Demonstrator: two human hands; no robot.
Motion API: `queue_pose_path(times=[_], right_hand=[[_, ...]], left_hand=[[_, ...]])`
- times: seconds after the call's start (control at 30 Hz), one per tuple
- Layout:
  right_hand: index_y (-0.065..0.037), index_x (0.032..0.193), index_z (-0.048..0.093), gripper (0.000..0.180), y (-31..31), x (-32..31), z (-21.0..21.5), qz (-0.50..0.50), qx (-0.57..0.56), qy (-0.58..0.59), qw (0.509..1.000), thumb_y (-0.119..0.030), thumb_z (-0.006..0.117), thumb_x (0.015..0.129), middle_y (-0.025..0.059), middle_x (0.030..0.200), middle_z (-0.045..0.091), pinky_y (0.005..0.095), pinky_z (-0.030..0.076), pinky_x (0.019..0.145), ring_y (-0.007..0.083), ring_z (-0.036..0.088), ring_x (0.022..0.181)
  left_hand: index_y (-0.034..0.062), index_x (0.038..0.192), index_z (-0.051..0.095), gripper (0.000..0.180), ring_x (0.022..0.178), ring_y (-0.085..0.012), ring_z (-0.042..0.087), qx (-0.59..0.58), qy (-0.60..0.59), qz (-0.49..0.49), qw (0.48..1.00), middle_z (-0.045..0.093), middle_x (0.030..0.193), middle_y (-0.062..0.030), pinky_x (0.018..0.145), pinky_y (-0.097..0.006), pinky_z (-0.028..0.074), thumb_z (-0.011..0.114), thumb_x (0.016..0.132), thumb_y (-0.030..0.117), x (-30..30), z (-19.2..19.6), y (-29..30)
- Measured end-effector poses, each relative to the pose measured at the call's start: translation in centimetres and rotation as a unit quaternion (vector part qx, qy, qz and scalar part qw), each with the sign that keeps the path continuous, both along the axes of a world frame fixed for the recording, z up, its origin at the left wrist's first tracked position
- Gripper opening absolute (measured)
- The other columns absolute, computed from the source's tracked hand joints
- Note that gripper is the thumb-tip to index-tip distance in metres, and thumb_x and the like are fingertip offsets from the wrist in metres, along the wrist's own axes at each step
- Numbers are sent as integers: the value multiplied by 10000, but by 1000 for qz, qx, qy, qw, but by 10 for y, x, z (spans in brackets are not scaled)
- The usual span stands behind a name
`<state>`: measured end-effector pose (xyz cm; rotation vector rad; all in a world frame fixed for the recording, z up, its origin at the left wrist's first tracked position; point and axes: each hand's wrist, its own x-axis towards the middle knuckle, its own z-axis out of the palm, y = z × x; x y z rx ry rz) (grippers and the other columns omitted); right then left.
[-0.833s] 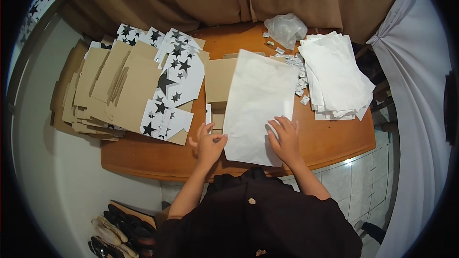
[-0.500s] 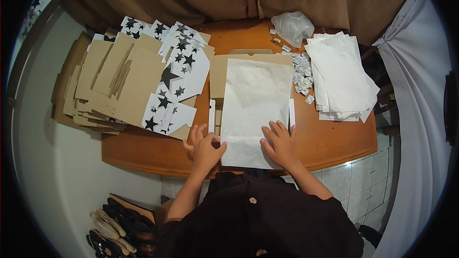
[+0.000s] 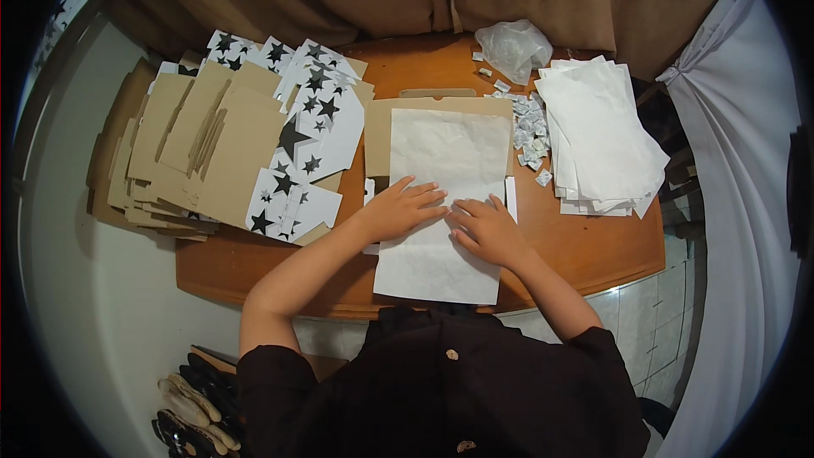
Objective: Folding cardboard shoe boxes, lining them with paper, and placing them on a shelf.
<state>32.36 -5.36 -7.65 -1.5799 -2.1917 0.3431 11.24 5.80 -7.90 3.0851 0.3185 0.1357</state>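
Note:
A sheet of white paper [image 3: 445, 148] lies lengthwise over an opened cardboard box [image 3: 379, 131], its near end reaching past the box to the table's front edge. My left hand [image 3: 402, 210] rests flat on the middle of the sheet, fingers stretched to the right. Close beside it, my right hand [image 3: 487, 229] presses on the sheet's right half with its fingers spread. The fingertips of both hands nearly meet. The paper hides most of the box's inside; the brown lid stands out behind, and white side flaps show at left and right.
Flat cardboard box blanks [image 3: 242, 140], some printed with black stars, are piled at the left. Small white packets [image 3: 530, 127] lie right of the box, below a crumpled clear plastic bag [image 3: 513, 49]. A stack of white paper sheets [image 3: 598, 131] sits on the wooden table [image 3: 585, 254].
My left hand has moved from the sheet's left edge onto its middle. My right hand has slid slightly up and left. The sheet has shifted a little towards me and left.

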Motion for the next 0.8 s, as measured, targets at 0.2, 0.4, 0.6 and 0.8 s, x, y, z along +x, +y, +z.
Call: queue_pose_path(times=[0.2, 0.4, 0.6, 0.8], right_hand=[[-110, 1024, 604, 270, 25, 8, -37, 35, -69, -63, 995, -260, 593, 800, 95, 1119, 560, 546, 339, 982, 274, 509, 1129], [-113, 1102, 610, 354, 41, 9, -61, 53, -188, -156, 968, -307, 554, 812, 130, 1142, 561, 560, 334, 983, 308, 522, 1119], [-120, 1124, 614, 364, 47, 7, -45, 77, -263, -124, 954, -322, 513, 838, 133, 1116, 594, 545, 326, 993, 300, 555, 1077], [-82, 1093, 634, 351, 44, 24, 7, 80, -300, 107, 944, -321, 501, 874, 163, 1080, 622, 422, 449, 865, 319, 597, 969]], left_hand=[[204, 1329, 425, 405, 1290, -254, 372, -45, 95, 17, 994, 385, 1399, -97, 995, -465, 332, 464, 926, 224, 2, -46, 11], [222, 1395, 332, 537, 1323, -271, 313, -124, 197, 42, 972, 318, 1443, -111, 978, -464, 347, 504, 896, 320, 14, -66, 13], [226, 1366, 385, 553, 1294, -276, 361, -151, 224, 56, 961, 359, 1420, -96, 966, -472, 363, 558, 848, 315, 16, -62, 16], [192, 1253, 517, 390, 1258, -245, 416, -153, 188, 17, 970, 454, 1356, -43, 977, -487, 356, 516, 862, 199, 26, -53, 6]])
